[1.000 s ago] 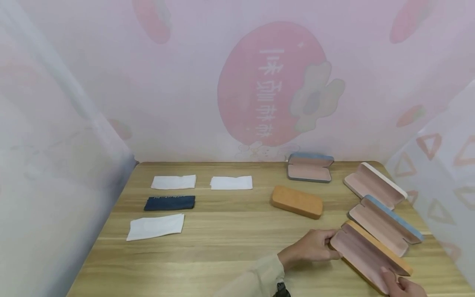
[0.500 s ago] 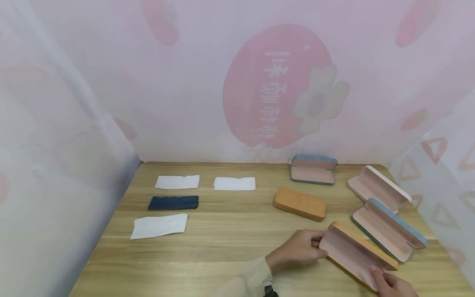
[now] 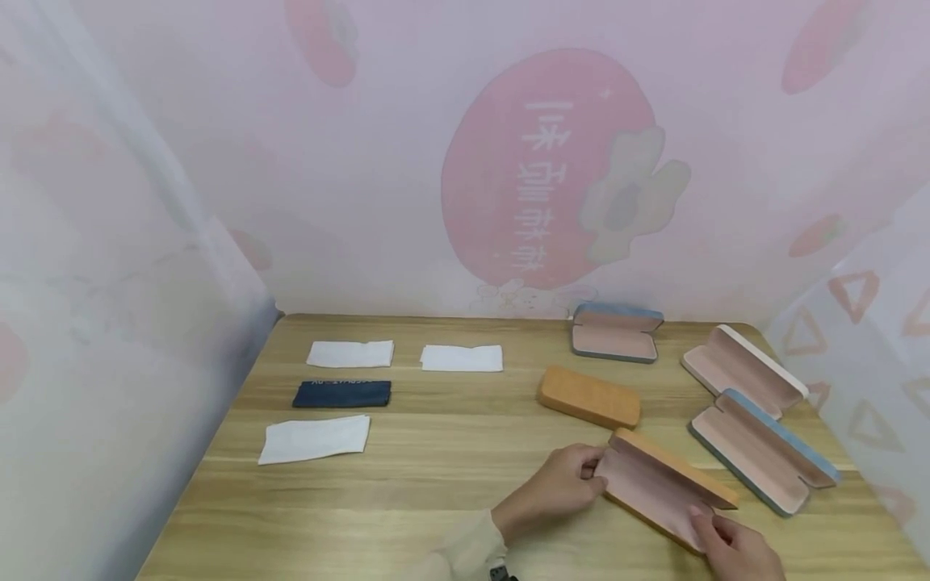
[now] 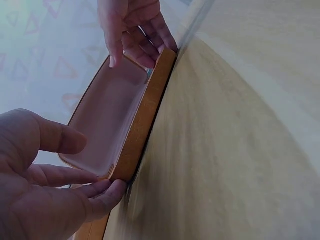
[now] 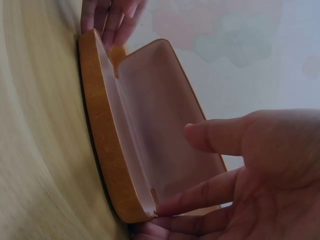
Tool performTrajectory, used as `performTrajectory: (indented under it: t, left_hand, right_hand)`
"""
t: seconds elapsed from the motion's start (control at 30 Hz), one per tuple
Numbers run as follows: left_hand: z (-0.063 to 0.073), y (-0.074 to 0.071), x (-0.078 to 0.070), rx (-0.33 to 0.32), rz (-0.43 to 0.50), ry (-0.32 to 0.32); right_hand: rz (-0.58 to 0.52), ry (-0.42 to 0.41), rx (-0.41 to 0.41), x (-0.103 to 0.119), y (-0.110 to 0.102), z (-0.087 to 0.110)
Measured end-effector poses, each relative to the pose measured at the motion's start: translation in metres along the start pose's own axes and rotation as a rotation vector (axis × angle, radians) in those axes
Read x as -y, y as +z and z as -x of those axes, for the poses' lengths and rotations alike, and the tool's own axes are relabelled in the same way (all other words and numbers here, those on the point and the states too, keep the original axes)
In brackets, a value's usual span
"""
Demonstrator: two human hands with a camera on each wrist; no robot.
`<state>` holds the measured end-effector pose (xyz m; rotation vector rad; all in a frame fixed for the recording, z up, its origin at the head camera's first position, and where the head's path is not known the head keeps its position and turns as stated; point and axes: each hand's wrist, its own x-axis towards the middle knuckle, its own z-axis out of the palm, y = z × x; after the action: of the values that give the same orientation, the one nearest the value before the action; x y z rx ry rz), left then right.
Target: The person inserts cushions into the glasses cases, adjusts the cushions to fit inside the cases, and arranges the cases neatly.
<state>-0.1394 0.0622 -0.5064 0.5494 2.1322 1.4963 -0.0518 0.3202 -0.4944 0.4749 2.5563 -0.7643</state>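
An orange-brown glasses case (image 3: 647, 494) with a pinkish lining lies open near the front right of the table, its lid raised at the back. My left hand (image 3: 558, 486) grips its left end. At the opposite end, my right hand (image 3: 737, 549) holds the case with the thumb over the inside. The right wrist view has the case's lower shell (image 5: 107, 135) down against the wood, with fingers around both ends. Just behind it in the head view sits a closed orange-brown glasses case (image 3: 588, 397).
To the right stand an open blue glasses case (image 3: 756, 456) and an open white one (image 3: 734, 371). Another open blue case (image 3: 613, 340) is at the back edge. On the left lie a dark blue cloth (image 3: 341, 394) and white cloths (image 3: 315, 440), (image 3: 350, 353), (image 3: 462, 358).
Both hands have shifted the open orange-brown case leftward, away from the open blue case, keeping hold of its ends. The head view has turned slightly.
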Motion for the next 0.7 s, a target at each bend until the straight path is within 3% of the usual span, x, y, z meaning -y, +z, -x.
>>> performTrajectory:
  t: [0.37, 0.7]
  left_hand:
    - [0.019, -0.017, 0.006, -0.043, -0.029, -0.009]
    - [0.035, -0.038, 0.015, -0.087, 0.017, -0.015]
  right_hand:
    - [-0.011, -0.116, -0.013, 0.028, 0.009, 0.002]
    - [-0.095, -0.193, -0.002, 0.06, 0.017, 0.004]
